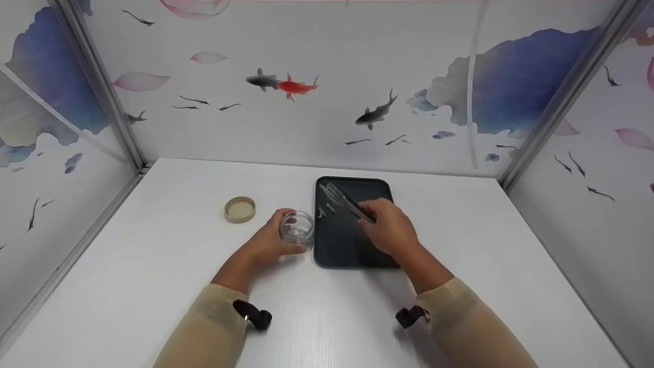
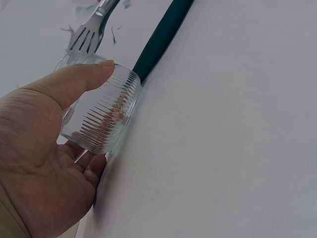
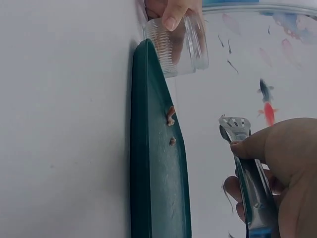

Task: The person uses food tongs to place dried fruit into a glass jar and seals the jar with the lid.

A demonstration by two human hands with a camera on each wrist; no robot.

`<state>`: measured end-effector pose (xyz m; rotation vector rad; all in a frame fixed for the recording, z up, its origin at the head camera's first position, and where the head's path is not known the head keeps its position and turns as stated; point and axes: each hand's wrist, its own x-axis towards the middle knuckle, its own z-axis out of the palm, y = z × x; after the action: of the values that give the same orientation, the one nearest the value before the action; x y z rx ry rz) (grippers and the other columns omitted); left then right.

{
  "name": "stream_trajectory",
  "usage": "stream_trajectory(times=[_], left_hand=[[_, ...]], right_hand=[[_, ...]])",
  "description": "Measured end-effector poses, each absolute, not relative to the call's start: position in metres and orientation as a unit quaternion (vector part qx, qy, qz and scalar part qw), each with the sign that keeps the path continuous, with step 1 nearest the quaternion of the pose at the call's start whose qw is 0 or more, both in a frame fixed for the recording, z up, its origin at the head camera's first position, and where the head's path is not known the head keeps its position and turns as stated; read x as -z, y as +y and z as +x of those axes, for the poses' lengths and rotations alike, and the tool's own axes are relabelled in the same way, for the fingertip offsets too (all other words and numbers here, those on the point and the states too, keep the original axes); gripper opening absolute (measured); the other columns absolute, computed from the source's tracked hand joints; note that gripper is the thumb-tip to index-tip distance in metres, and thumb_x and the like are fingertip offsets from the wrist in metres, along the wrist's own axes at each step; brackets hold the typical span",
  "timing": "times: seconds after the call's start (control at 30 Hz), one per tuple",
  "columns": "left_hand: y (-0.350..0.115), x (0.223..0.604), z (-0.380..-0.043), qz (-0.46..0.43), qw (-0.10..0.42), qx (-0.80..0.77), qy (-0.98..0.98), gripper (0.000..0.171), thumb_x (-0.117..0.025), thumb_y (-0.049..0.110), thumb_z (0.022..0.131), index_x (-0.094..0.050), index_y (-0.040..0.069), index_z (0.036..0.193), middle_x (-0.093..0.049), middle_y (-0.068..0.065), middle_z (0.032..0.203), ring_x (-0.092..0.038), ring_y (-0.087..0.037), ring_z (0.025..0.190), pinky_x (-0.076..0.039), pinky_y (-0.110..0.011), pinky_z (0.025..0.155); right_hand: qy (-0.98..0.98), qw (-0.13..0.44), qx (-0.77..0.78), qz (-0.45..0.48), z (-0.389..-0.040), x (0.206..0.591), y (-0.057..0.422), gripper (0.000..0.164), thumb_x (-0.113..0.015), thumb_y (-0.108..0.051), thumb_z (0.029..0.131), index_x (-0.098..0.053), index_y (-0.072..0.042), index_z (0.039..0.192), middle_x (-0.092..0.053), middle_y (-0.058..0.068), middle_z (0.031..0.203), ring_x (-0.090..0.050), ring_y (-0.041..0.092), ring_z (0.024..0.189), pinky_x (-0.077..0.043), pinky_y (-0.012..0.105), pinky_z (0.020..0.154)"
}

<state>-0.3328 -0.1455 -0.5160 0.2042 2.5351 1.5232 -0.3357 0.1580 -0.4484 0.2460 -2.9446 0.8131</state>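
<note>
Lid (image 1: 240, 210) in head view, jar (image 2: 105, 111) visibly ribbed in wrist views

Two hands (image 1: 268, 239) (image 1: 391, 226), one glass jar (image 1: 297, 230), one round lid (image 1: 240, 210), one pair of tongs (image 1: 351, 205), one tray (image 1: 350, 248). Two small pieces (image 3: 171, 116) (image 3: 172, 141) on tray. Two sleeves (image 1: 207, 324) (image 1: 470, 324).

Tray (image 1: 337, 253) is showing dark teal-green, with pinkish-brown bits (image 3: 170, 116) standing out on it. Tongs (image 3: 251, 186) are gleaming silver, jar's (image 2: 106, 106) looking clear with a ribbed pattern. Lid (image 1: 240, 210) is going tan, sleeves (image 1: 207, 327) beige, surface (image 1: 317, 332) white. White back wall (image 1: 332, 41) is sporting pink petals (image 1: 140, 82), blue-purple leaves (image 1: 521, 82), blackish fish (image 1: 375, 111) and a red one (image 1: 298, 87).
</note>
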Motion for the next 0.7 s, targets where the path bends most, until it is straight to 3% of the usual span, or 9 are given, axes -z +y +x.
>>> stream_trajectory(times=[0.7], left_hand=[[-0.145, 0.516, -0.334, 0.079, 0.091, -0.502, 0.856, 0.102, -0.095, 0.031, 0.081, -0.032, 0.028, 0.161, -0.048, -0.008, 0.163, -0.048, -0.033, 0.151, -0.035, -0.056, 0.126]], right_hand=[[-0.951, 0.079, -0.261, 0.148, -0.287, 0.445, 0.143, 0.042, -0.08, -0.028, 0.098, -0.073, -0.032, 0.138, -0.07, -0.009, 0.116, -0.061, 0.013, 0.092, -0.053, 0.034, 0.078]])
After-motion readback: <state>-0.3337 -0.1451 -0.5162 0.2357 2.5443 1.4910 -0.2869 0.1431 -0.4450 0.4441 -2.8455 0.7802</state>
